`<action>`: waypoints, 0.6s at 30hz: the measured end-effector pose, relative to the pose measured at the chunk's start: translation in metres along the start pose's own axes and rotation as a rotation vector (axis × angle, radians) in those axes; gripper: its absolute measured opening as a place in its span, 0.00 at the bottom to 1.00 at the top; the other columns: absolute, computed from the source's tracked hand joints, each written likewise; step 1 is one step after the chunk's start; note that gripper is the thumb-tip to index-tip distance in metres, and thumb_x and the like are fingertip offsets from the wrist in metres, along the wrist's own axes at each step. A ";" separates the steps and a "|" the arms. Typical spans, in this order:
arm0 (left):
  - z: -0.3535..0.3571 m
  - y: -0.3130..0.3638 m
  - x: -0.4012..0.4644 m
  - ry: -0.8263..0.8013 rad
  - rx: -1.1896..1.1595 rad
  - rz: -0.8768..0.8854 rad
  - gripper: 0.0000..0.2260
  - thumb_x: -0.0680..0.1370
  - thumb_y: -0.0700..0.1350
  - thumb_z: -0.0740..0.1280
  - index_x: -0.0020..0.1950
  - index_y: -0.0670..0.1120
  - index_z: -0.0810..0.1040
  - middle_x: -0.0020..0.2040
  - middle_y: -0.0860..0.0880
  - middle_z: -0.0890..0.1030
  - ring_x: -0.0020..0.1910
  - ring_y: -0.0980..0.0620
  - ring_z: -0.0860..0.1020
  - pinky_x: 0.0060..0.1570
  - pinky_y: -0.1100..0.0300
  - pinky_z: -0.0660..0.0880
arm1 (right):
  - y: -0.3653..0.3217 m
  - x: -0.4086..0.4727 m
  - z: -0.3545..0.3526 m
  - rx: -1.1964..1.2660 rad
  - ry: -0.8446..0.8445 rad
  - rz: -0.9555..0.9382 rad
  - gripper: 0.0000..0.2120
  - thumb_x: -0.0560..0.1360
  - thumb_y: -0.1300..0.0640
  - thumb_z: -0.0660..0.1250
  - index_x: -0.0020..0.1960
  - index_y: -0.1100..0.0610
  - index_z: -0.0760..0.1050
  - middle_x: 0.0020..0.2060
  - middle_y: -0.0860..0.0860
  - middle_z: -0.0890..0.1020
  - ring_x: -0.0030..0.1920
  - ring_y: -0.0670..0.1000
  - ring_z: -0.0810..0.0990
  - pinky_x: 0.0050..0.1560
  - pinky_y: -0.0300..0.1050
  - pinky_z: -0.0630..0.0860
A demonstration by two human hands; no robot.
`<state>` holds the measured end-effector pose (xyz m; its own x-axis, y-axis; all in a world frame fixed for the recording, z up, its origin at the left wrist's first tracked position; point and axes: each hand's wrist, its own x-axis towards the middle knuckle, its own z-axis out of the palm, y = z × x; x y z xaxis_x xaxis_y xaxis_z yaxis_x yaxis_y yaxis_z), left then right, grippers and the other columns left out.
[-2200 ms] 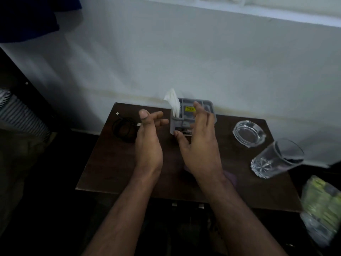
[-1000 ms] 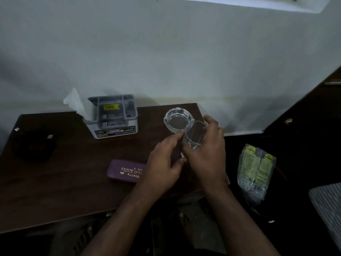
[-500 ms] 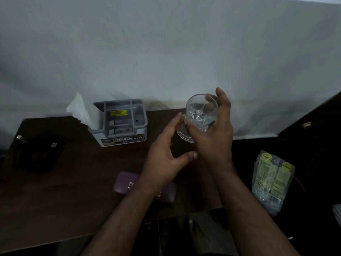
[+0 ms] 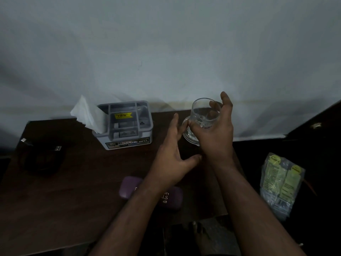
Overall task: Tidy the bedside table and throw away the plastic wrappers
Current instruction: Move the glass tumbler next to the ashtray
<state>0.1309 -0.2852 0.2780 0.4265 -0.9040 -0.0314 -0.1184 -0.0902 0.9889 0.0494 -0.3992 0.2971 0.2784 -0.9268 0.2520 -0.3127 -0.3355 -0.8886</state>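
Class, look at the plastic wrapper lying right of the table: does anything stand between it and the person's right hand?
No visible obstacle, but the right hand is occupied, holding the glass over the table; the plastic wrapper lies lower right, apart and untouched.

Dim home bedroom, probably: dark bedside table [image 4: 55, 191] against wall, tissue organiser [image 4: 127, 124].
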 end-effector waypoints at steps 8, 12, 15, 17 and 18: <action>-0.021 0.005 -0.009 -0.022 0.281 0.010 0.49 0.74 0.39 0.75 0.85 0.54 0.47 0.79 0.53 0.70 0.80 0.55 0.63 0.80 0.51 0.60 | -0.012 -0.007 -0.007 -0.163 -0.038 -0.038 0.50 0.72 0.53 0.80 0.83 0.58 0.51 0.77 0.57 0.64 0.78 0.54 0.65 0.72 0.38 0.63; -0.064 0.015 -0.031 -0.062 0.560 0.080 0.35 0.73 0.50 0.68 0.80 0.53 0.65 0.73 0.50 0.74 0.75 0.50 0.71 0.74 0.40 0.66 | -0.043 -0.040 -0.018 -0.236 0.034 -0.357 0.22 0.78 0.52 0.72 0.68 0.58 0.72 0.63 0.54 0.75 0.62 0.51 0.76 0.65 0.44 0.73; -0.096 0.014 -0.057 -0.242 0.847 0.015 0.36 0.72 0.56 0.65 0.81 0.56 0.63 0.75 0.52 0.70 0.76 0.49 0.66 0.73 0.48 0.60 | -0.050 -0.079 -0.019 -0.353 -0.513 -0.227 0.20 0.74 0.44 0.74 0.61 0.52 0.75 0.55 0.50 0.77 0.56 0.52 0.78 0.59 0.55 0.77; -0.110 0.009 -0.077 -0.318 0.932 -0.069 0.41 0.72 0.61 0.71 0.82 0.58 0.58 0.79 0.52 0.64 0.78 0.49 0.61 0.69 0.49 0.57 | -0.050 -0.109 -0.016 -0.691 -0.923 -0.095 0.44 0.68 0.36 0.76 0.76 0.50 0.63 0.67 0.54 0.69 0.68 0.58 0.71 0.68 0.60 0.73; -0.114 0.006 -0.085 -0.341 0.970 -0.104 0.44 0.71 0.63 0.74 0.82 0.58 0.57 0.80 0.52 0.63 0.78 0.49 0.60 0.70 0.48 0.57 | -0.049 -0.122 -0.014 -0.826 -1.024 -0.070 0.52 0.66 0.35 0.77 0.80 0.49 0.54 0.71 0.54 0.64 0.72 0.60 0.66 0.70 0.62 0.70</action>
<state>0.1959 -0.1611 0.3030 0.2170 -0.9291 -0.2994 -0.8320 -0.3365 0.4410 0.0183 -0.2720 0.3149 0.7596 -0.4797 -0.4392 -0.6272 -0.7190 -0.2994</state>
